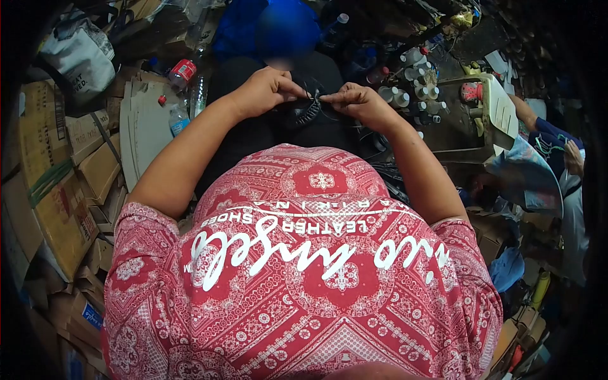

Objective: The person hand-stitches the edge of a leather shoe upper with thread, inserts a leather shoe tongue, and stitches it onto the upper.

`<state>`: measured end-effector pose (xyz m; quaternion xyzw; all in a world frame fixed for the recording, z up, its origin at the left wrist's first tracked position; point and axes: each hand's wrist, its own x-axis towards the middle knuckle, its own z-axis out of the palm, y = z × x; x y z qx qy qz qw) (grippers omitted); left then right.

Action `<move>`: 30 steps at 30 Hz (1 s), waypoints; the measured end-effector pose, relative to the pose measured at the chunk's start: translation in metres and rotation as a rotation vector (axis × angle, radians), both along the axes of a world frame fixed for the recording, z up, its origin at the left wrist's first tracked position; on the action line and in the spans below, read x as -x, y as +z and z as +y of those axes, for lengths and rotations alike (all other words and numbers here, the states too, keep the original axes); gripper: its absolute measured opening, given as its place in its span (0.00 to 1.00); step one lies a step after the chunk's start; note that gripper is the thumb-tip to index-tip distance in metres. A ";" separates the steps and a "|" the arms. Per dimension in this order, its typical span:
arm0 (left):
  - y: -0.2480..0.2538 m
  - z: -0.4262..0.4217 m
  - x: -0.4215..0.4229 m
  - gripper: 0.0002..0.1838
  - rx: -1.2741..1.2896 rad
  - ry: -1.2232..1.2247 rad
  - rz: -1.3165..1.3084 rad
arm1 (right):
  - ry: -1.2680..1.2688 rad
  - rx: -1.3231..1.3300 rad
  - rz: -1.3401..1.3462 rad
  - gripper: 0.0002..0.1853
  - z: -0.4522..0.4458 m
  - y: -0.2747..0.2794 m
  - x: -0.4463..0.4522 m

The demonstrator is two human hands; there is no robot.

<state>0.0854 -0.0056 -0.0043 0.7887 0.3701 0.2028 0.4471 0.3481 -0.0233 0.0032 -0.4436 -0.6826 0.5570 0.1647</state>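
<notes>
Above my lap, my left hand point(273, 90) and my right hand point(358, 101) face each other, fingertips a short way apart. Between them is a dark cord point(309, 113) with a coiled, ridged stretch hanging below the fingers. My left hand pinches the cord's left side with thumb and forefinger. On the other side, my right hand pinches a thin strand of it. Dark cloth of my trousers lies behind, so the cord's outline is hard to make out.
Flattened cardboard point(57, 183) is stacked at the left, near a red-labelled bottle point(183, 71). Several white-capped bottles point(423, 79) stand right of my hands, beside a grey crate point(465, 154). Another person's arm point(524, 113) shows at the far right. A blue bag point(237, 28) lies ahead.
</notes>
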 end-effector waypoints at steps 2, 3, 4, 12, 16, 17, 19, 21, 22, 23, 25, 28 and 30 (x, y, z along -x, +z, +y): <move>-0.002 -0.004 0.001 0.14 -0.164 0.034 0.033 | -0.022 -0.019 0.003 0.18 -0.006 -0.002 0.001; -0.002 -0.006 0.002 0.14 -0.162 0.033 0.033 | -0.040 -0.041 0.003 0.18 -0.008 -0.002 0.001; -0.001 -0.006 0.002 0.14 -0.204 0.023 0.062 | -0.040 -0.042 0.002 0.18 -0.010 -0.002 0.001; 0.000 0.000 0.003 0.13 -0.187 -0.003 0.053 | -0.037 -0.015 0.019 0.18 -0.006 -0.005 0.000; 0.000 -0.002 0.002 0.13 -0.103 0.020 0.035 | -0.044 -0.022 0.026 0.18 -0.007 -0.005 0.001; 0.000 -0.002 0.001 0.13 -0.052 0.032 0.020 | -0.055 -0.031 0.013 0.17 -0.008 -0.008 0.001; 0.003 -0.007 -0.002 0.12 0.004 0.069 -0.021 | -0.067 -0.043 0.001 0.16 -0.010 -0.009 0.003; 0.004 -0.012 -0.006 0.12 0.065 0.108 -0.063 | -0.164 0.051 0.055 0.15 -0.014 -0.007 0.006; 0.002 -0.014 -0.008 0.11 0.144 0.161 -0.125 | -0.163 0.052 0.054 0.15 -0.015 -0.007 0.008; 0.001 -0.016 -0.010 0.10 0.223 0.213 -0.188 | -0.206 0.092 0.130 0.15 -0.015 -0.007 0.009; 0.001 -0.018 -0.014 0.10 0.217 0.227 -0.176 | -0.247 0.131 0.205 0.15 -0.014 -0.006 0.010; 0.001 -0.010 -0.012 0.10 0.145 0.176 -0.136 | -0.242 0.192 0.232 0.15 -0.007 -0.006 0.007; 0.001 0.001 -0.007 0.09 0.085 0.109 -0.106 | -0.068 0.034 0.037 0.14 0.004 -0.005 0.002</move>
